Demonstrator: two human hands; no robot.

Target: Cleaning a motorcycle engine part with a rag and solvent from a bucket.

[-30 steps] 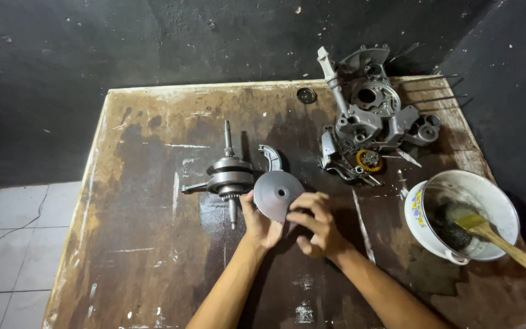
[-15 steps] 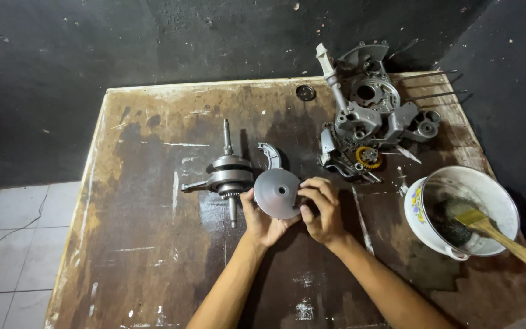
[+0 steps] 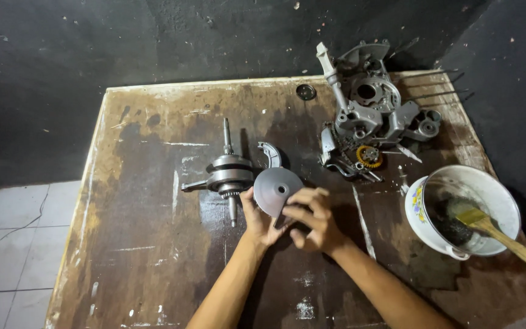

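Hands meet over the middle of the worn brown table [image 3: 141, 244], and between them is a grey metal disc [image 3: 277, 190] with a small hole near its centre. The left hand [image 3: 257, 222] supports the disc from below and from the left side, its fingers curled up against the lower rim. The right hand [image 3: 313, 219] closes on the lower right edge, the fingers bent narrow around the rim. The disc is tilted, its flat round face looks up and toward the camera, so its axis points upward and a little to the near side; being round, it has no clear long side. It is just beside the crankshaft [image 3: 229, 175], which lies on the table with its shaft pointing away toward the dark wall. A curved grey piece [image 3: 271, 154] lies just behind the disc. Farther right is the engine case [image 3: 372, 113], and near the right edge a white pot [image 3: 442, 240] with a brush [image 3: 497, 234] inside. Compared with half a second ago, the disc stays almost in the same place and the right hand grips a little lower on it
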